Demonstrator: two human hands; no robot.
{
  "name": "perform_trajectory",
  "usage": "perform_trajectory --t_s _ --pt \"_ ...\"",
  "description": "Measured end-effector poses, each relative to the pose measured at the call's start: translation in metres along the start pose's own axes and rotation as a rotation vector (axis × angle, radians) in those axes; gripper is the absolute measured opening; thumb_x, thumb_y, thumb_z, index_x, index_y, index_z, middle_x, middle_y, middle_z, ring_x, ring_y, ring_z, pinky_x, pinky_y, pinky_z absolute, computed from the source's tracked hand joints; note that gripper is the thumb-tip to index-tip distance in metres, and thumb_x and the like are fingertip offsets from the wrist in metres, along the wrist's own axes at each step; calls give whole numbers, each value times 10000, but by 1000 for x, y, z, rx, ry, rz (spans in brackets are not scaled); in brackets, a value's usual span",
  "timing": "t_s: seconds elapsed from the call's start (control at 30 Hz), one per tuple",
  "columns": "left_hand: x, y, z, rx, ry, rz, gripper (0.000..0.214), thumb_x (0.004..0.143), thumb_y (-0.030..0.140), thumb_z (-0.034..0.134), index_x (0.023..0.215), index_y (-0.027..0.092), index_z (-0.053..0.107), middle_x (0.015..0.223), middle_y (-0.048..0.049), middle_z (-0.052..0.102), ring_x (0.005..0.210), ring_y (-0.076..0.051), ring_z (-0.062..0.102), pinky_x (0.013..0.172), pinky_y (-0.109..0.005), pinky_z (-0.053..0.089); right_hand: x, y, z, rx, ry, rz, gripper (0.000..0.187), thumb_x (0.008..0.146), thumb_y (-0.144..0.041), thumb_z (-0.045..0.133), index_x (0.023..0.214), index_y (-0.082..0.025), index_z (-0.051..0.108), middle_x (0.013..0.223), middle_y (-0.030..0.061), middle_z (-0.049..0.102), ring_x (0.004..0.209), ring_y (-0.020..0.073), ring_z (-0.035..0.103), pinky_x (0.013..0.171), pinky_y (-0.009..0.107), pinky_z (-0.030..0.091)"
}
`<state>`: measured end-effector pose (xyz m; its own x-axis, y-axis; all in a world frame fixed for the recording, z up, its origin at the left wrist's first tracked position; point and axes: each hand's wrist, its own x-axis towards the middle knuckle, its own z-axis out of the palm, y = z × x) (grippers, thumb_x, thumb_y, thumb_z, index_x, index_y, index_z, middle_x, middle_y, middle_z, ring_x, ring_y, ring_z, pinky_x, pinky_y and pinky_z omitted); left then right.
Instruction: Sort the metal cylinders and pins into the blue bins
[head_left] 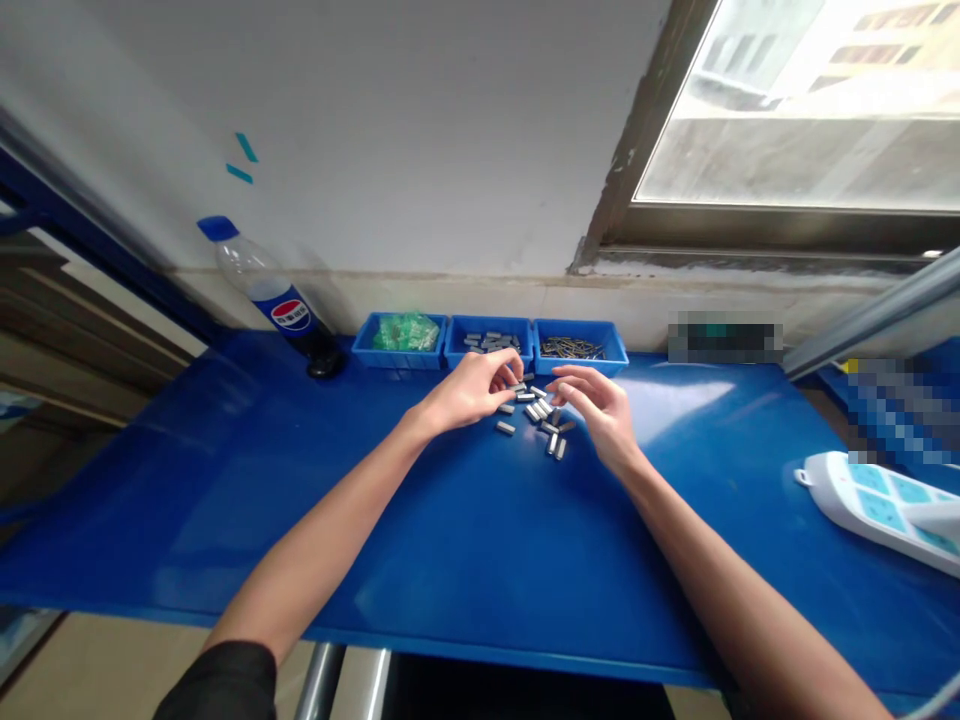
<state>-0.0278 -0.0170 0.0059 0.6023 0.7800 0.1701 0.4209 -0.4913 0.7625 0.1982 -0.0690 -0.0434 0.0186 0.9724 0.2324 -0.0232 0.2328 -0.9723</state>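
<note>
From where I stood, I saw many small metal pieces (532,412) lying loose on the blue tabletop (450,540), nearer to its back edge than to its front edge, and well away from both back corners. They lay just in front of the middle box (454,357), which contained similar grey pieces; the right box (581,368) beside it held screws (572,347). The left hand (476,388) was at the left side of this group, its thumb and fingers curved toward each other with a gap between, and a piece or two lay at the fingertips; I could not tell if one was pinched. The right hand (600,405) was at the opposite side, fingers loosely bent and thumb near the forefinger, and there also I could not tell if something was held. The pieces looked stiff and hard, so I judged that they would neither bend nor break easily under the fingers. Each one seemed rather light, although dense for its small size. Their smooth, shiny sides were probably a little slippery, and on the glossy tabletop a piece could slide when pushed. The best hold, in my opinion, was across the middle of the long sides, between thumb and forefinger.
</note>
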Motion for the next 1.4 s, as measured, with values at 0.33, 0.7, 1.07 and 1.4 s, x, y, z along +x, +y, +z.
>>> perform_trajectory --t_s 0.33,0.7,1.07,1.4 --pt "-4 14 -3 -89 -59 12 273 838 155 730 1085 196 622 904 -32 798 828 -171 757 711 -233 536 -1 3 15 18 -180 58 281 887 -433 776 1066 -216 779 825 33 787 729 195 749 727 326 599" --pt "-8 -5 -27 391 -142 -158 101 882 243 717 931 160 749 870 -77 774 776 -200 712 679 -266 492 18 4 25 23 -151 -102 669 879 -378 792 1501 -322 549 1477 95 644 1329 293 642 1089 474 551" --pt "-6 -23 0 444 -252 -17 247 891 301 756 1113 202 716 1043 -74 693 928 -226 673 777 -289 485 6 12 6 -92 52 -92 304 935 -354 702 1217 -244 681 1084 67 792 891 216 757 898 417 593" --pt "2 -19 7 189 -87 23 108 968 236 650 974 147 713 942 -75 741 864 -194 683 800 -294 503 3 14 5 -141 31 -41 287 927 -409 705 1157 -239 721 915 39 787 811 207 742 802 367 592"
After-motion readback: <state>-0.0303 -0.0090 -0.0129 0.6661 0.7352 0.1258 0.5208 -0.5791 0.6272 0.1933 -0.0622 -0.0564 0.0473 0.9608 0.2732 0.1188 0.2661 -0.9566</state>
